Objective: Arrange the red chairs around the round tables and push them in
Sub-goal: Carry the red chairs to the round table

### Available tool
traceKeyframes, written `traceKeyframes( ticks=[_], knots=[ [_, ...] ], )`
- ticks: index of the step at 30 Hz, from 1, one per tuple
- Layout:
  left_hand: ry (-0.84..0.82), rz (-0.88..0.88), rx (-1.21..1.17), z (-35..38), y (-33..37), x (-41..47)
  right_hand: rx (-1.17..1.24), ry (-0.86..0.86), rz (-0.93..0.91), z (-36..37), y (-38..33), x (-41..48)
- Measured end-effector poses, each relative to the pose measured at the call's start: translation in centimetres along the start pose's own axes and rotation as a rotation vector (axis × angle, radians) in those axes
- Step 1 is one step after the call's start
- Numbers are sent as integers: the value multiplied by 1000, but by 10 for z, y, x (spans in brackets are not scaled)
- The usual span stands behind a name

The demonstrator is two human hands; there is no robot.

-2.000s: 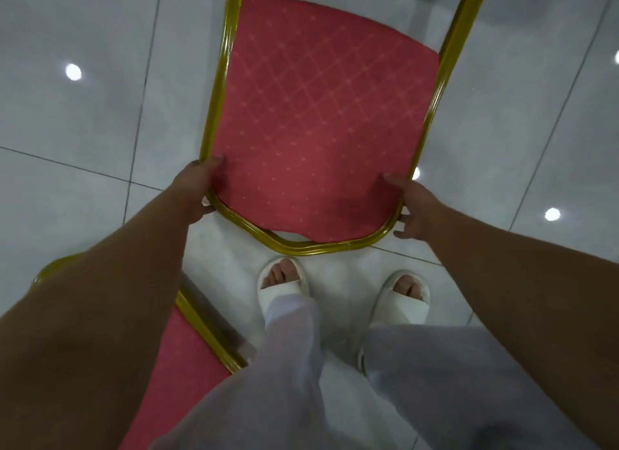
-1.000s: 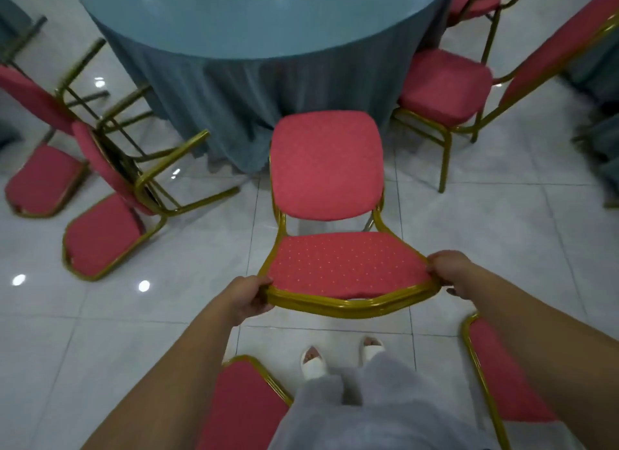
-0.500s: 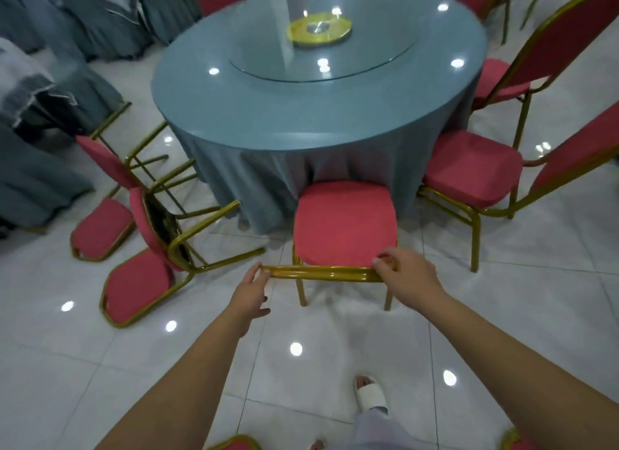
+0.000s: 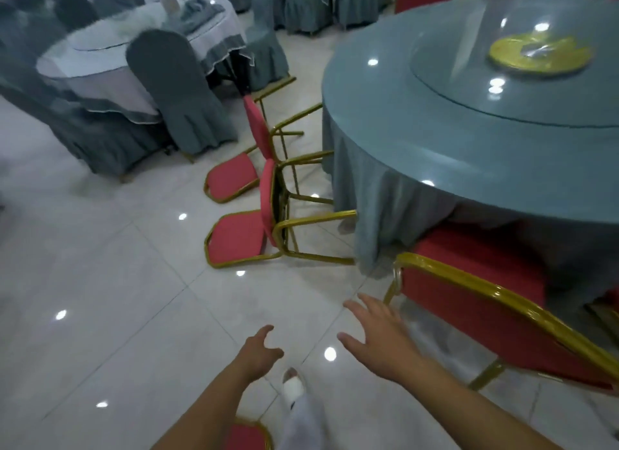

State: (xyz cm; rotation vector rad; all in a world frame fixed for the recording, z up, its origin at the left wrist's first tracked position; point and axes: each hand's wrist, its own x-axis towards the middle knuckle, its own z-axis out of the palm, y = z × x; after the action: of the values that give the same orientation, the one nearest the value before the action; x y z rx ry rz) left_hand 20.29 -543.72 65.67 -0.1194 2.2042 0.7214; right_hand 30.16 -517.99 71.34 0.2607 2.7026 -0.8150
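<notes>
Head view: since half a second ago both hands have let go of the red chair. The left hand [image 4: 259, 355] and right hand [image 4: 382, 342] hang over the tiled floor [image 4: 100, 282], fingers spread, holding nothing. The right is just beside the chair's gold back rail. The red chair [image 4: 469, 302] stands at the round bench's [image 4: 435, 141] near edge, its seat under the hanging cloth. Left of it a nearer tipped chair [image 4: 234, 236] and a farther tipped chair [image 4: 231, 178] lie on their backs, legs towards the bench. A grey-covered chair [image 4: 174, 91] stands beyond.
</notes>
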Motion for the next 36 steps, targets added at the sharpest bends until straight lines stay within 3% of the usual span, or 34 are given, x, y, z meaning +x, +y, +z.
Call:
traceKeyframes(
  ticks=[6,18,25,31,36],
  knots=[
    [118,-113,-166,-108,-60,62,-62,-85,28,1,-61,109],
    [232,-103,-379,-323,-110,154,-79,-107,61,12,-212,329],
    [306,-60,-308,-462,-108,265,-33,-188,69,42,-288,499],
    [175,-111,-119,-595,-82,359,94,-221,206,51,-349,633],
    [161,-42,-61,-687,-39,436,120,-159,281,20,-382,716]
  ],
)
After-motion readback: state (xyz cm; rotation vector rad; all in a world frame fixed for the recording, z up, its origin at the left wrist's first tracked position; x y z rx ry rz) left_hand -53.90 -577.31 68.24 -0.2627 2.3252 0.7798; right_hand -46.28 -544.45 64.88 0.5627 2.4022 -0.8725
